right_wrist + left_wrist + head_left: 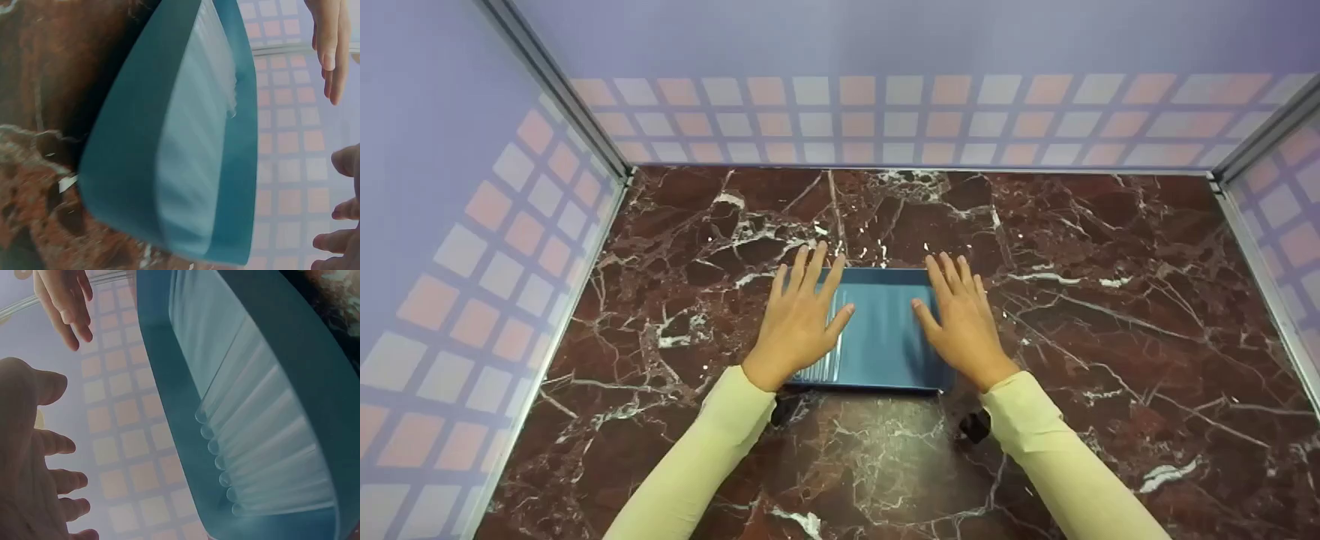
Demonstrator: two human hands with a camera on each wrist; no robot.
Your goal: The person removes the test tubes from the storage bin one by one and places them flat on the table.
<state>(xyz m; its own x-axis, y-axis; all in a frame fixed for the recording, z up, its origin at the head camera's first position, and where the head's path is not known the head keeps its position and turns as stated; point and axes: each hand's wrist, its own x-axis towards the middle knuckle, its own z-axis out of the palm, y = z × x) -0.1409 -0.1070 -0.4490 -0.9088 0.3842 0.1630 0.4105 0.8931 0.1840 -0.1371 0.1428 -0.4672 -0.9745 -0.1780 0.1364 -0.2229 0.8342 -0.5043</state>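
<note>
A shallow blue rectangular tray [885, 330] lies on the dark red marbled surface, with raised parallel ribs along its left side. My left hand [801, 322] hovers over the ribbed left end, palm down, fingers spread and straight. Over the right end is my right hand [966, 326], its fingers extended forward and its thumb pointing inward. In the left wrist view the tray's wall [163, 382] and rounded rib ends show beside my left fingers, which hold nothing. The right wrist view shows the tray's outer side [129, 140], with my right fingertips [332, 242] apart from it.
Pale purple panels with pink and white squares [857, 120] stand at the back and both sides, joined by metal corner posts [562, 82]. Marbled tabletop [1110, 360] surrounds the tray. A small black device [975, 426] sits at my right wrist.
</note>
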